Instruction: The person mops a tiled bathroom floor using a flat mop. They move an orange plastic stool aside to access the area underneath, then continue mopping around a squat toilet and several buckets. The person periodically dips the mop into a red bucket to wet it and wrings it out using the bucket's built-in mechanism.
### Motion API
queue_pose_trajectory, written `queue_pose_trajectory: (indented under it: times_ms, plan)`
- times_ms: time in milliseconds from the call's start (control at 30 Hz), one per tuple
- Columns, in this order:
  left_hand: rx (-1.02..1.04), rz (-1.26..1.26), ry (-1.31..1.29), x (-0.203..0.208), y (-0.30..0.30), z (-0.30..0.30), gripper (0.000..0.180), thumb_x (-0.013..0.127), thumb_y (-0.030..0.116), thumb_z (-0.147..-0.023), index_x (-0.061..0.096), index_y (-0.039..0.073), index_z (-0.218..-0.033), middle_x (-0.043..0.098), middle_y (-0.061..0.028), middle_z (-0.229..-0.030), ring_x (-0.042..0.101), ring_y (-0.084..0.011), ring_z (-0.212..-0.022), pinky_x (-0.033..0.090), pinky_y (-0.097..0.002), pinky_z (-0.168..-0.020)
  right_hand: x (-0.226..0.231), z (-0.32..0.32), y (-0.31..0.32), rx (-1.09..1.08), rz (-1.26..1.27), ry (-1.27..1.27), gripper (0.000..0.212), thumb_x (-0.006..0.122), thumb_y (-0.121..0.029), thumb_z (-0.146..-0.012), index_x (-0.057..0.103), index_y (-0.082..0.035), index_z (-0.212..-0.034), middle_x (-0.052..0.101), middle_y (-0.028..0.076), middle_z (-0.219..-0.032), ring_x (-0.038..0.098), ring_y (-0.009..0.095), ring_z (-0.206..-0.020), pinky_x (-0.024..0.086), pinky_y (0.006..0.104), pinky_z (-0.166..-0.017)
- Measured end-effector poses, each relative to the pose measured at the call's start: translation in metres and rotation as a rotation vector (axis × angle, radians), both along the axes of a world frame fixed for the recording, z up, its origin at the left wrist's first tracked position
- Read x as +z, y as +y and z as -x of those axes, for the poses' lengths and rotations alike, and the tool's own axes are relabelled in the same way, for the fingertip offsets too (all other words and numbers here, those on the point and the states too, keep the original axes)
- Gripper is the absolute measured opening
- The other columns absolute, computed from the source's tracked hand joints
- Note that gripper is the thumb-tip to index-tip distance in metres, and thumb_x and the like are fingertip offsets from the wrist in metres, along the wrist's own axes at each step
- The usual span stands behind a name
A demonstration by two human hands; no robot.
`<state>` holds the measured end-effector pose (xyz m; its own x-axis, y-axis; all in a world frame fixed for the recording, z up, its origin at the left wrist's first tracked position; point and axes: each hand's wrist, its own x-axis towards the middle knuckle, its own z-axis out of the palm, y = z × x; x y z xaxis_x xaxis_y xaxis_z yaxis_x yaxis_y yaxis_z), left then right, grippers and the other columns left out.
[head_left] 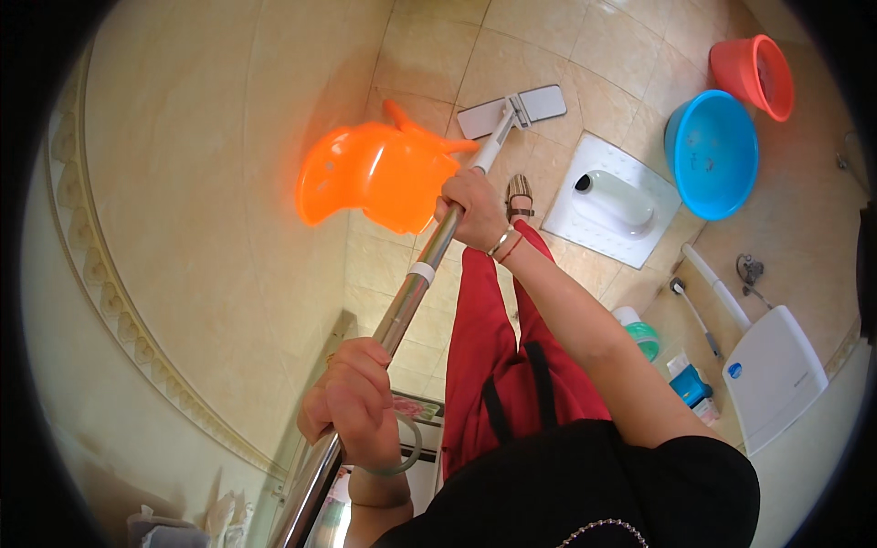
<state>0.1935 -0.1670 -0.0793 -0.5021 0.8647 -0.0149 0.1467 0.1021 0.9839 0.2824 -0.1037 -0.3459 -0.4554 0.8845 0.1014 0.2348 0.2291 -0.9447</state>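
A flat mop (pixel 402 306) with a long shiny metal pole slants across the view. My left hand (pixel 352 402), with a pale green bangle at its wrist, is wrapped round the upper pole, close to my body. Farther down, my right hand (pixel 470 210) grips the pole near its white lower section. The mop's flat, pale rectangular head (pixel 545 102) rests on the tiled floor (pixel 530 55), beyond my foot. Just left of the pole's lower part is an orange plastic chair (pixel 393 173), its legs partly hidden. A white squat toilet (pixel 617 203) is set in the floor to the right.
A blue basin (pixel 713 155) and a red bucket (pixel 754 78) stand at the far right. Along the right wall are a white cistern (pixel 776 379), a toilet brush (pixel 699 320), a green-and-white container (pixel 639 333) and a blue packet (pixel 690 385). A tiled wall (pixel 201 228) rises at left.
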Motion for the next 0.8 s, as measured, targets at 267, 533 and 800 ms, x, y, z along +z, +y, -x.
queue_pose_trajectory:
  times_ms: [267, 533, 800]
  plan:
    - [0.07, 0.049, -0.127, -0.005, -0.015, 0.0, 0.033, 0.038, 0.004, -0.096, 0.03, 0.013, -0.065, 0.027, 0.0016, -0.051, 0.028, -0.0114, -0.05, 0.035, -0.0334, -0.062, -0.004, -0.023, -0.032, 0.099, 0.082, -0.11, 0.016, 0.065, -0.007, -0.065, 0.049, -0.009, -0.061, 0.053, 0.008, -0.062, 0.053, 0.027, -0.066, 0.039, 0.0377, -0.062]
    - [0.058, -0.083, -0.099, 0.002, -0.025, 0.009, 0.031, 0.034, 0.008, -0.097, 0.025, 0.014, -0.068, 0.027, 0.0026, -0.053, 0.024, -0.0101, -0.052, 0.034, -0.0342, -0.063, 0.01, -0.012, -0.026, 0.132, 0.029, -0.071, 0.014, 0.065, -0.008, -0.066, 0.051, -0.009, -0.063, 0.053, 0.007, -0.063, 0.053, 0.027, -0.066, 0.039, 0.0374, -0.065]
    - [0.188, -0.141, 0.072, 0.008, -0.017, 0.01, 0.029, 0.034, 0.01, -0.097, 0.026, 0.015, -0.07, 0.026, 0.0015, -0.057, 0.026, -0.0103, -0.058, 0.033, -0.0348, -0.068, 0.017, 0.058, 0.038, 0.235, -0.128, 0.11, 0.014, 0.062, -0.005, -0.069, 0.048, -0.006, -0.066, 0.05, 0.009, -0.063, 0.051, 0.029, -0.064, 0.038, 0.0386, -0.065]
